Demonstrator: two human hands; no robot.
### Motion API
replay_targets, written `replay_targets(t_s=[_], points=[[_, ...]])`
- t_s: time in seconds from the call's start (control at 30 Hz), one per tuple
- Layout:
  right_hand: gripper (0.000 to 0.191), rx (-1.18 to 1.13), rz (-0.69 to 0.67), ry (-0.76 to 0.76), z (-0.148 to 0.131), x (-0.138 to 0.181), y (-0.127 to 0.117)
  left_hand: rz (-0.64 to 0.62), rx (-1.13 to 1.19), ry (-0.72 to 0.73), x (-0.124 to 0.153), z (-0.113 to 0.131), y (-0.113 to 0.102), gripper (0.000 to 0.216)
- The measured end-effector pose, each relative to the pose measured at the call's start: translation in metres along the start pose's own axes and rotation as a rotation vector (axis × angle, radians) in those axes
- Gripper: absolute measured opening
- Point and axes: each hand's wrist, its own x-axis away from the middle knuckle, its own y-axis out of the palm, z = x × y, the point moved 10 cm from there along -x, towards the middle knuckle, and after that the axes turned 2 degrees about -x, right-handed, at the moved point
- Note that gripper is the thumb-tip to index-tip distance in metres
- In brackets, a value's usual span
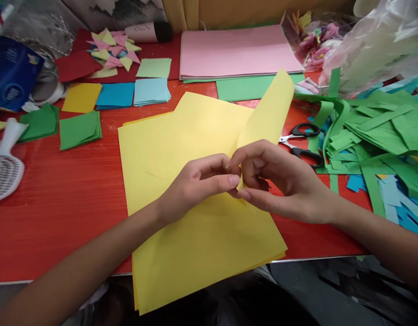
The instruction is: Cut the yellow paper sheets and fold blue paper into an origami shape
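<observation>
A sheet of yellow paper (209,113) lies at an angle over a stack of yellow paper (181,267). Its right side curls up into a loose roll (271,106). Near the middle of the stack, my left hand (205,179) and my right hand (276,181) meet fingertip to fingertip. Both pinch the near corner of the curled sheet between thumb and fingers. Some fingertips and part of that corner are hidden behind the hands. Just right of the roll, black-handled scissors (305,145) rest with their blades partly covered.
Green paper strips (381,122) heap up at the right, with blue scraps (407,217) below. Pink paper (239,52) lies at the back. Small paper squares (81,97), a folded paper star (115,47), a hairbrush (7,172) and a blue packet (15,74) occupy the left of the red table (59,217).
</observation>
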Motion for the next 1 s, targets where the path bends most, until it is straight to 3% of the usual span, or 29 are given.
replay_targets(t_s=[0.13, 0.33, 1.0], points=[[0.030, 0.067, -0.042, -0.038, -0.003, -0.001, 0.004, -0.064, 0.075, -0.026, -0.002, -0.002, 0.007, 0.013], [0.042, 0.130, -0.084, -0.073, -0.003, -0.001, 0.009, -0.056, 0.076, -0.103, -0.001, -0.008, 0.008, 0.011], [0.042, 0.254, -0.063, -0.213, -0.006, 0.002, 0.009, -0.067, 0.265, -0.164, -0.002, -0.017, 0.007, 0.011]])
